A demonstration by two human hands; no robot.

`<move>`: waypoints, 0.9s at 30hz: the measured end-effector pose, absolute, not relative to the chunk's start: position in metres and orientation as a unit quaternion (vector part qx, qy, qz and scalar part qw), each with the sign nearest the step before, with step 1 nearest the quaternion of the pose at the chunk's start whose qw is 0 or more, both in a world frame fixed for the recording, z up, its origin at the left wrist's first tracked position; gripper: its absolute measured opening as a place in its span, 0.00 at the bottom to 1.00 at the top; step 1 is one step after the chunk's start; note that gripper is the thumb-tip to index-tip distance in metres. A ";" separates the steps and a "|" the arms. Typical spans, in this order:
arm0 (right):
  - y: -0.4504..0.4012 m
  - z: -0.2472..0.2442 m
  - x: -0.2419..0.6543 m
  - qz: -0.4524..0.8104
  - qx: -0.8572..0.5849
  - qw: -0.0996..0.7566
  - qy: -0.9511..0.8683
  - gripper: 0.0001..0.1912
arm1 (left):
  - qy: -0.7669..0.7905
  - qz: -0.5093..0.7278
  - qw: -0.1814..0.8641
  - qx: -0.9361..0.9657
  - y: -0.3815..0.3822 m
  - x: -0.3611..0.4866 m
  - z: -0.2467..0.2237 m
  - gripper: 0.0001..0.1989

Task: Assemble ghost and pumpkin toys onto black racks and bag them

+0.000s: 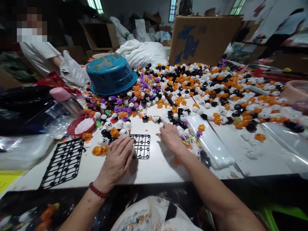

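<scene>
My left hand [119,157], with a dark red bead bracelet on its wrist, lies over the left part of a small black plastic grid [144,147]. Its fingers are extended close together, and a bit of something pale shows beside the fingertips. Right of the grid, my right hand [169,136] reaches to small white figures [162,125] at the pile's edge, its fingers curled; what they hold is hidden. White, black and orange figures [103,141] lie just left of my left hand. A larger black grid [64,162] rests farther left.
A wide pile of small figures [187,80] covers the table's back. Around it are an upturned blue basin [112,75], a pink-capped bottle [68,102], a red basket [72,129], clear plastic bags [210,142] and a cardboard box [204,40]. One person [39,54] is at back left, another [287,25] at back right.
</scene>
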State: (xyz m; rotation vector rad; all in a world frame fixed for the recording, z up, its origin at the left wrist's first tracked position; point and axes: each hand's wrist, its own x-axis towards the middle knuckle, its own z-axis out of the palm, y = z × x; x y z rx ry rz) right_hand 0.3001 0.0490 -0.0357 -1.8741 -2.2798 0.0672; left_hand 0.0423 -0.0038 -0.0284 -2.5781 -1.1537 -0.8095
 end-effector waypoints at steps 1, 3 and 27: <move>0.052 -0.040 0.311 0.004 -0.648 0.073 -0.758 0.11 | -0.388 -0.274 0.101 -0.874 -0.004 0.042 -0.028 0.27; 0.057 -0.049 0.326 -0.008 -0.668 0.055 -0.742 0.10 | -0.386 -0.277 0.101 -0.874 -0.003 0.042 -0.029 0.27; 0.049 -0.094 0.243 0.566 -0.484 0.420 -0.518 0.15 | -0.398 -0.255 0.080 -0.878 -0.007 0.043 -0.023 0.25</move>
